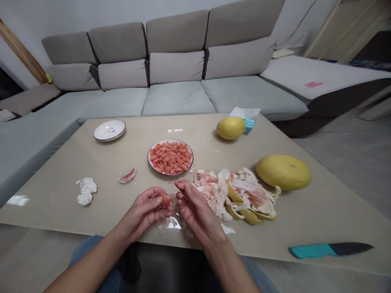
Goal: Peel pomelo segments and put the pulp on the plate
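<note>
My left hand (pixel 148 211) is closed round a piece of peeled pink pomelo flesh (pixel 165 200) near the table's front edge. Just right of it, my right hand (pixel 195 207) pinches another bit of pomelo flesh (pixel 181 185) between thumb and fingers. Beyond both hands stands a plate (pixel 148 162) heaped with pink pomelo pieces (pixel 171 156). A pomelo segment (pixel 127 176) with some white skin lies left of the plate. A pile of pomelo peel and white membrane (pixel 238 195) spreads to the right of my right hand.
Two whole yellow pomelos, a smaller one (pixel 231 128) and a larger one (pixel 284 172), are on the right, with a tissue pack (pixel 249 125) behind. A knife (pixel 330 249) lies at the front right edge. Crumpled tissue (pixel 86 190) and a white plate (pixel 109 130) are at left.
</note>
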The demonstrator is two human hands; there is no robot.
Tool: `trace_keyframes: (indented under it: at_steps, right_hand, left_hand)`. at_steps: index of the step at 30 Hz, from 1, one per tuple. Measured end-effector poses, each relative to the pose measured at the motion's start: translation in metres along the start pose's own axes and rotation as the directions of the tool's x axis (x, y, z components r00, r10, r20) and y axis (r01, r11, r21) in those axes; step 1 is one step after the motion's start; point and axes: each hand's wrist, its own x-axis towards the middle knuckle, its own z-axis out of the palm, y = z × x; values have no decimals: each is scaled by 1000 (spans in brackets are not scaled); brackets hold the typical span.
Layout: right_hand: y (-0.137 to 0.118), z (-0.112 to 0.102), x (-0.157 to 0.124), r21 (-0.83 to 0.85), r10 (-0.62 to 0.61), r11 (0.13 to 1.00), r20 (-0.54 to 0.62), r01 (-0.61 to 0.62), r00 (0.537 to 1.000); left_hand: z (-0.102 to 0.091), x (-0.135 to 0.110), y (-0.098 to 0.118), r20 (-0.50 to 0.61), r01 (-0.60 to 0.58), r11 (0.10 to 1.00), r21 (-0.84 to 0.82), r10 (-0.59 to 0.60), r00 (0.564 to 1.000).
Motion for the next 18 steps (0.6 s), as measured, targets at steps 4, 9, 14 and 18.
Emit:
trace_keyframes:
  at_steps: [4,9,14,18]
  right_hand:
    - [0,0,2,-5,-1,1000,-21,1,1000]
    - [7,4,1,-171,5,985,-22,-9,1000]
    - [16,5,-2,-525,-195,836,-6,163,981]
    - [18,3,-3,-647,-253,727,57,229,966]
  left_hand:
    - [-2,2,2,-16,31,996,-81,-32,999]
    - [-4,0,6,-7,-26,999,26,26,1000]
    - [-5,-3,4,-37,6,982,187,1,999]
    - [-6,-3,4,-105,-17,965,260,45,993]
